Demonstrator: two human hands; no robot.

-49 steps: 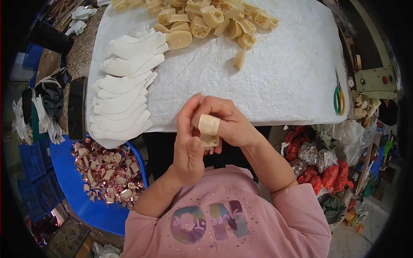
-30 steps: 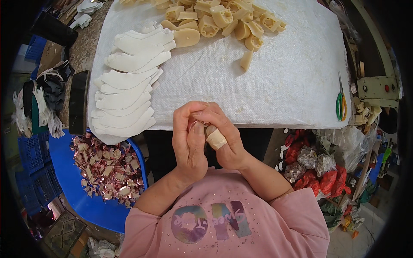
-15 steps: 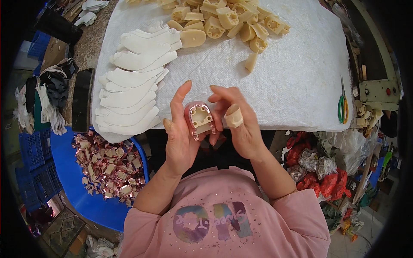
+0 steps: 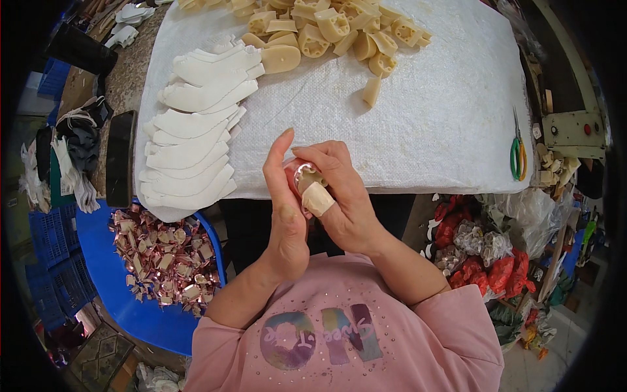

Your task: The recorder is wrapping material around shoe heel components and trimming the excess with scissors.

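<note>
In front of my chest, both hands hold a beige plastic shoe heel (image 4: 304,175) covered in shiny pink material, its hollow end facing up. My left hand (image 4: 285,219) supports it from the left, index finger stretched upward. My right hand (image 4: 345,189) wraps over its right side; the thumb, with a beige tape band (image 4: 317,198), presses on it and hides much of the heel. Ahead, a pile of bare beige heels (image 4: 326,26) lies on the white woven cover (image 4: 392,144). Overlapping white curved cut pieces (image 4: 196,144) lie left of them.
A blue tub (image 4: 144,326) at my left holds many pink metallic-covered heels (image 4: 170,255). A dark phone (image 4: 121,160) lies by the table's left side. Scissors (image 4: 518,157) with green and orange handles lie at the right edge. Red and clear plastic bags (image 4: 499,271) are heaped lower right.
My right hand has closed in over the heel, its taped thumb now pressing on it. The heel has turned and tilted, and its hollow end is partly covered.
</note>
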